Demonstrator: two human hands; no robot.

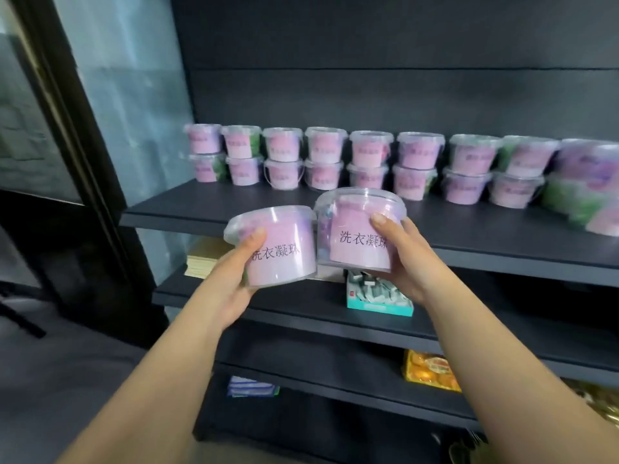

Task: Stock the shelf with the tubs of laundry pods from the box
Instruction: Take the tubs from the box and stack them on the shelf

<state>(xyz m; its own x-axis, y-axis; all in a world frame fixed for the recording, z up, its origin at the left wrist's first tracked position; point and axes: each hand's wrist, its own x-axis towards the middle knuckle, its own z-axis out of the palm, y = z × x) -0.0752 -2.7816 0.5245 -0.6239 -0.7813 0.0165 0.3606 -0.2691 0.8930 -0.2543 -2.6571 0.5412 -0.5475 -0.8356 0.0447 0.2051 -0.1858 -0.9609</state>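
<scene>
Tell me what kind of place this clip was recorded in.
Probably a small shop, or a mock-up of one: dark shelves carry a row of identical tubs stacked two high, with a teal box and an orange packet on lower shelves.

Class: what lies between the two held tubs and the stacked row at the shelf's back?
Head view: only bare dark shelf separates the left-hand tub and right-hand tub from the stacked row.
</scene>
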